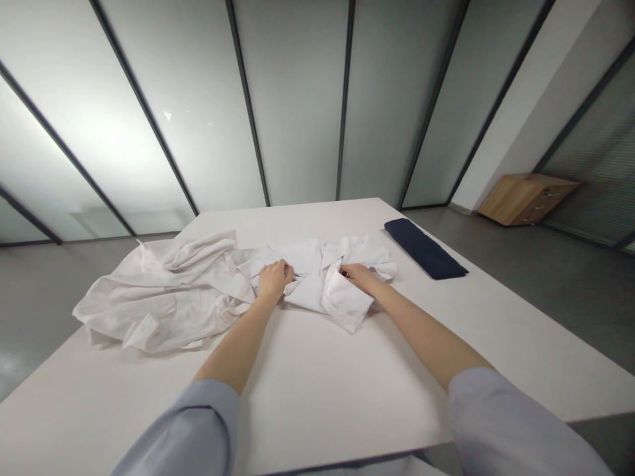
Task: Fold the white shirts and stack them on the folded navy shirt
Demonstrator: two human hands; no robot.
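A white shirt (310, 254) lies spread and rumpled across the middle of the table, with loose folds around both hands. My left hand (274, 276) is closed on its fabric, fingers curled into a pinch near the centre. At the shirt's right part, my right hand (361, 274) grips a raised fold, its fingertips partly hidden by the cloth. One flap hangs toward me just below the right hand. To the left, a crumpled heap of white cloth (183, 297) touches the shirt; I cannot tell whether it is a separate garment.
A folded navy cloth (424, 248) lies near the right edge of the white table (342, 390). Frosted glass panels (297, 99) with dark frames stand behind the table. A wooden drawer cabinet (526, 197) is on the floor at the far right, beside a white pillar.
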